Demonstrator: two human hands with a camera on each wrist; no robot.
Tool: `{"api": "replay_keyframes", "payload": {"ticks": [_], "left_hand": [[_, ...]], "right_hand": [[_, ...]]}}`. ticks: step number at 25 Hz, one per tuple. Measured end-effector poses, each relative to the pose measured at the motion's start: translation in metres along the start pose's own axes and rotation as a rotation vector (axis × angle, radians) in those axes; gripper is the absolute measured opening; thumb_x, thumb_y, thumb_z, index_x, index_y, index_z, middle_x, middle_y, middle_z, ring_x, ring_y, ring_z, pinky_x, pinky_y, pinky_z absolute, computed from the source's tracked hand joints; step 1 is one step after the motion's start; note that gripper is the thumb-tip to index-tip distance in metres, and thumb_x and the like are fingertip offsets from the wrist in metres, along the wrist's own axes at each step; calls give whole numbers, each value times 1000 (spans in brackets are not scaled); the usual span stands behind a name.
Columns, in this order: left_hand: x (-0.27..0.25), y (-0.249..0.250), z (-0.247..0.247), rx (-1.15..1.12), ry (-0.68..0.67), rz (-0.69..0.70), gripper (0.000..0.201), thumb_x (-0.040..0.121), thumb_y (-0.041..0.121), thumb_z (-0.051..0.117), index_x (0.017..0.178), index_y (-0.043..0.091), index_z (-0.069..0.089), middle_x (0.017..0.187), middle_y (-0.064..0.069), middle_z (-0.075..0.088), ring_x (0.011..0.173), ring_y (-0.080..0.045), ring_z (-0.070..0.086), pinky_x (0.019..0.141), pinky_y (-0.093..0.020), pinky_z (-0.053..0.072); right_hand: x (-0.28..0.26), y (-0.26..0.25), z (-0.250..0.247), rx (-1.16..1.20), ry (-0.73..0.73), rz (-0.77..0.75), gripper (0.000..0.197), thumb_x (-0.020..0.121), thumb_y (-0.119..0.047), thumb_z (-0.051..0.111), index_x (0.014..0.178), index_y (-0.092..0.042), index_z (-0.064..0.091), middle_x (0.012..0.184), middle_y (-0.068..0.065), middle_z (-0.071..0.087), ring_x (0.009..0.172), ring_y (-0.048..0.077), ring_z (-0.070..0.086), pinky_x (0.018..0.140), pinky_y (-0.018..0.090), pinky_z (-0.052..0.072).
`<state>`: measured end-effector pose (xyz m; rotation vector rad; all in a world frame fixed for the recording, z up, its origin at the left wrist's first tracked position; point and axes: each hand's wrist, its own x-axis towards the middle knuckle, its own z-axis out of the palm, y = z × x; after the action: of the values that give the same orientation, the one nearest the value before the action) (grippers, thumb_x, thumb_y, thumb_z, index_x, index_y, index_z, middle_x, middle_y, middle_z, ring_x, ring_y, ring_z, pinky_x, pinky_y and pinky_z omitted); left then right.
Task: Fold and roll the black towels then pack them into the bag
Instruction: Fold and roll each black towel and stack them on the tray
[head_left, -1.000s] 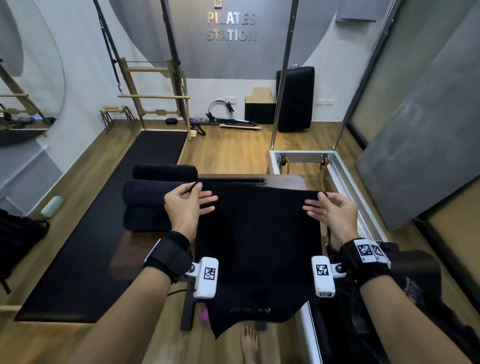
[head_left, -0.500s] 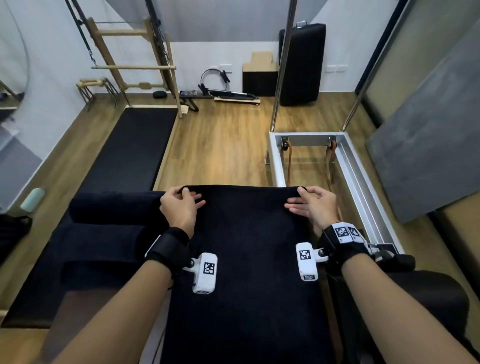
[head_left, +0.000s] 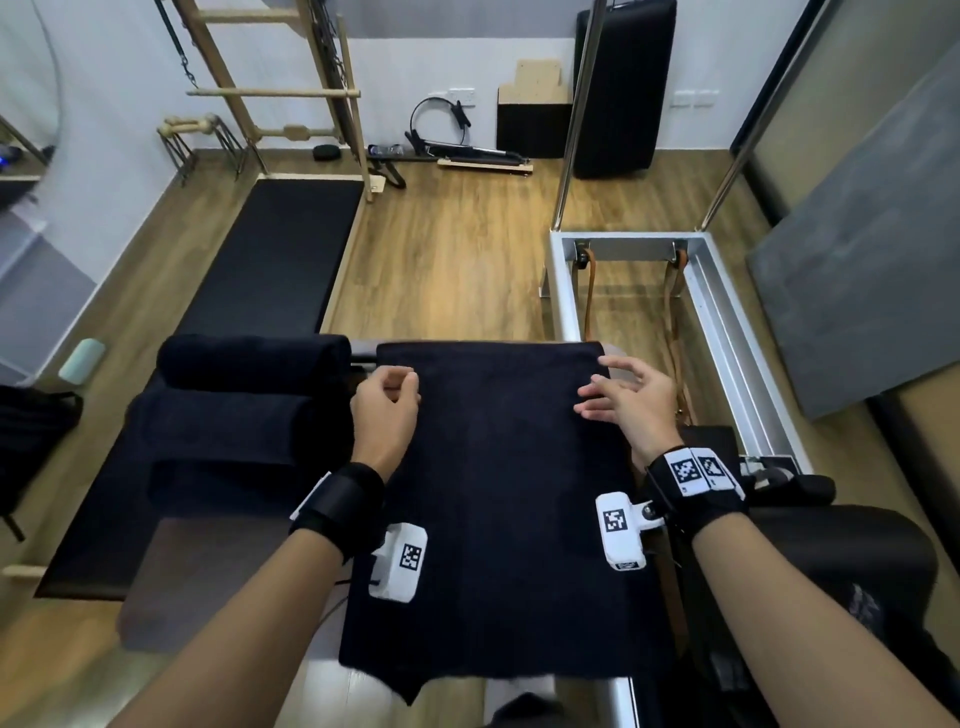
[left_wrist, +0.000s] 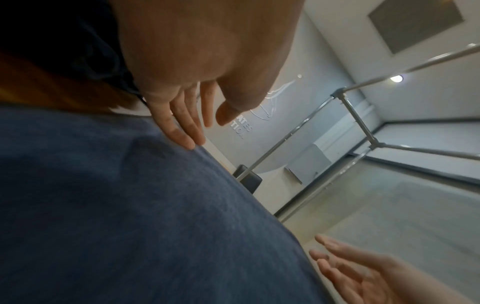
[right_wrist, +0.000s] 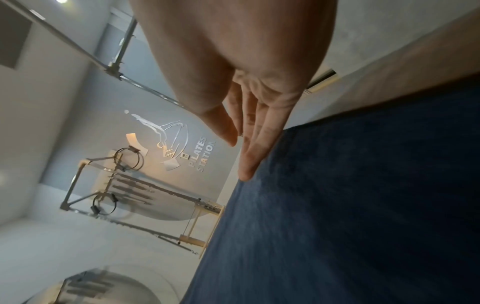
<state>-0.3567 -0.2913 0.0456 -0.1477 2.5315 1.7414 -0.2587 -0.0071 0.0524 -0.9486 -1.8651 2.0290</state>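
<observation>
A black towel (head_left: 498, 493) lies spread flat on the padded bench in front of me, its near end hanging over the edge. My left hand (head_left: 392, 387) is over its far left part, holding nothing; in the left wrist view its straight fingertips (left_wrist: 187, 139) touch the towel (left_wrist: 130, 205). My right hand (head_left: 610, 389) is by the far right corner with relaxed, spread fingers; in the right wrist view its fingertips (right_wrist: 248, 170) brush the towel (right_wrist: 363, 205). Two rolled black towels (head_left: 254, 356) (head_left: 223, 418) lie side by side left of the spread one.
A dark bag-like thing (head_left: 31, 431) sits at the far left edge. To the right stands a metal reformer frame (head_left: 727, 312) with upright poles. A black floor mat (head_left: 280, 254) and a wooden ladder frame (head_left: 270, 93) are beyond the bench.
Both hands held the towel's far edge flat before; now they have drawn back a little from it and their fingers have loosened. The head view has tilted further down.
</observation>
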Motion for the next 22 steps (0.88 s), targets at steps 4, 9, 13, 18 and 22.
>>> {"api": "replay_keyframes", "payload": {"ticks": [4,9,13,18,22], "left_hand": [[-68,-17,-37,234,-203,93,20,100,29,72,92,12,78,82,0,76,80,-14,70,76,-30,54],[-145,-43,-80,395,-275,205,12,95,25,78,96,14,76,93,1,72,86,-17,66,80,-34,55],[-184,-68,-103,482,-248,292,19,93,18,78,110,15,71,109,4,61,102,-16,56,90,-37,51],[-205,-80,-117,617,-206,246,13,95,31,75,98,19,71,95,5,54,102,-21,54,87,-43,50],[-201,-73,-115,689,-219,302,13,102,32,66,96,21,68,98,5,54,104,-23,56,90,-42,46]], "right_hand": [[-79,20,-2,-172,-117,15,16,100,-3,64,114,4,65,87,26,72,57,30,70,52,32,59],[-165,46,-20,-392,-142,-15,9,98,-4,67,104,3,68,71,19,70,45,26,59,40,28,46],[-206,68,-53,-632,-19,-89,8,90,-9,77,84,-12,72,55,8,69,34,17,52,37,22,40],[-224,87,-72,-786,85,-70,17,83,-19,85,76,-20,69,59,6,68,58,18,68,63,34,54],[-217,83,-66,-765,52,-48,18,87,-17,81,73,-17,70,62,5,70,71,25,71,75,40,59]]}}
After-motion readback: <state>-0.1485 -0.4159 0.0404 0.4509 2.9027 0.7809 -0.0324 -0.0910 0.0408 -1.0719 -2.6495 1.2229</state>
